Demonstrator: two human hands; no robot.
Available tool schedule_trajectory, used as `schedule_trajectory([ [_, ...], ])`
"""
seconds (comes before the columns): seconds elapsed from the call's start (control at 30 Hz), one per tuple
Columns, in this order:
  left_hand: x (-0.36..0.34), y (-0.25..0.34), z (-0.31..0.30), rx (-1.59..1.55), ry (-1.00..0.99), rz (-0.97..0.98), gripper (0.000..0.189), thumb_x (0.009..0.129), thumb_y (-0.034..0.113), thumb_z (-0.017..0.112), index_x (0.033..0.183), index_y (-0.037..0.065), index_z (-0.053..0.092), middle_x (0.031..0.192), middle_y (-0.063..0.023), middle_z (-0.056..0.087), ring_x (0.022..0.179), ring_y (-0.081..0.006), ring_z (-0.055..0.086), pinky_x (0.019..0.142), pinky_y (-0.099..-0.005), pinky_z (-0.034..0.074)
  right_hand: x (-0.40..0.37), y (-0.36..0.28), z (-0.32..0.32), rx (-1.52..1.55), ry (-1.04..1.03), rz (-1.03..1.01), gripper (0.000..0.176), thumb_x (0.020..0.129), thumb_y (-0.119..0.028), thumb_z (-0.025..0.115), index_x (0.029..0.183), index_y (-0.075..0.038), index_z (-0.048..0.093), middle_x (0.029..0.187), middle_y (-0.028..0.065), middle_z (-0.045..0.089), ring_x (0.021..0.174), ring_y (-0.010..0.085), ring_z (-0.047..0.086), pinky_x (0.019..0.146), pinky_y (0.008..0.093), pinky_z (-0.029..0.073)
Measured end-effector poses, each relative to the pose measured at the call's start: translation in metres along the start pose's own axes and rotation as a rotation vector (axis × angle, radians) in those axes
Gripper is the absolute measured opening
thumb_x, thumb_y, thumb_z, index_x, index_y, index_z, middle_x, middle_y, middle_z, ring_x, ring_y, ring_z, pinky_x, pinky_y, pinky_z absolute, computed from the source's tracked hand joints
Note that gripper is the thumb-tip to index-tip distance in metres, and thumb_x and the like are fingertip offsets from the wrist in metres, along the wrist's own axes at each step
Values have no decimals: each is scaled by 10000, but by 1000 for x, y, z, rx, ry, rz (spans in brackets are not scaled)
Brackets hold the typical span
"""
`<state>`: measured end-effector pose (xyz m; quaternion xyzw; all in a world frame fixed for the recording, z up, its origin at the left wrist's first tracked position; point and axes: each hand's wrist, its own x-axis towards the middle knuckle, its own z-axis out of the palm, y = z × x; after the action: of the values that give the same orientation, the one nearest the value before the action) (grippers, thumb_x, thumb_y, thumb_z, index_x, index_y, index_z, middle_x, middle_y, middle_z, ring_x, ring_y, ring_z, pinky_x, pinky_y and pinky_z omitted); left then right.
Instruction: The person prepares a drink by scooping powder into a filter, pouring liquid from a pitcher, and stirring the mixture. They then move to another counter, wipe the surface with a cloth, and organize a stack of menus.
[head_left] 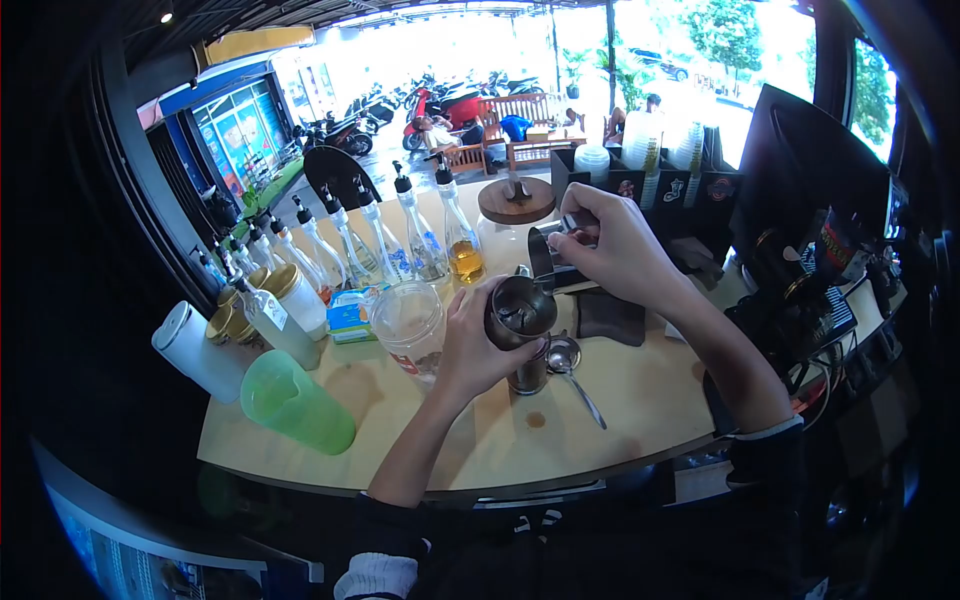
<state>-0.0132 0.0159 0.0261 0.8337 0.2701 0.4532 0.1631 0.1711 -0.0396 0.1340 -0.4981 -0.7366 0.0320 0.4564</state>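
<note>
Fingers of my left hand [478, 340] wrap round a dark metal cup [523, 302], its open mouth facing up toward me. My right hand [615, 245] is closed on a curved, shiny metal vessel [541, 258], tilted on its side against the cup's rim; its exact kind is partly hidden by the fingers. Below the cup, a metal and glass-like container [528, 378] shows in part. Just right of it lies a small round metal strainer or ladle [563, 353], handle pointing toward me. A clear plastic pitcher [408, 318] stands beside my left hand.
On the wooden counter [640, 400] stand a green jug [297, 402], several pump-top bottles [424, 235], and a wood-lidded jar [516, 200]. A dark cloth [610, 318] lies right. Behind are a black cup holder [690, 185] and a dark screen [812, 170].
</note>
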Motion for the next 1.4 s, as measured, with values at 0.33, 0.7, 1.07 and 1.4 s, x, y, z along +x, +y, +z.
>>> schedule_trajectory([
  [0.33,0,3,0,-38,-21,-29,753,539,245,840,1179,34,504,1036,-131,580,989,-257,582,903,-372,454,4,-3,2,-1,-18,-14,264,789,-38,634,798,15,376,679,34,382,607,48,369,577,230,443],
  [0.7,1,-1,5,-49,8,-56,740,564,255,815,1183,47,468,1037,-142,581,1004,-311,551,915,-405,423,-6,-7,-5,9,-6,29,243,785,-46,645,791,9,409,628,8,385,583,31,353,537,218,409],
  [1.07,14,14,-3,-100,-2,-209,734,567,216,828,1178,4,480,1042,-138,634,986,-241,625,886,-348,481,-28,29,-19,402,140,194,213,792,-97,658,767,-8,467,632,-23,461,615,19,444,532,213,392],
  [1.4,22,1,-9,-101,-62,-164,746,603,213,827,1196,-28,444,1056,-156,622,986,-225,618,885,-339,483,-101,95,-21,639,326,388,193,820,-57,626,729,-77,456,634,-47,474,580,19,445,521,187,361],
])
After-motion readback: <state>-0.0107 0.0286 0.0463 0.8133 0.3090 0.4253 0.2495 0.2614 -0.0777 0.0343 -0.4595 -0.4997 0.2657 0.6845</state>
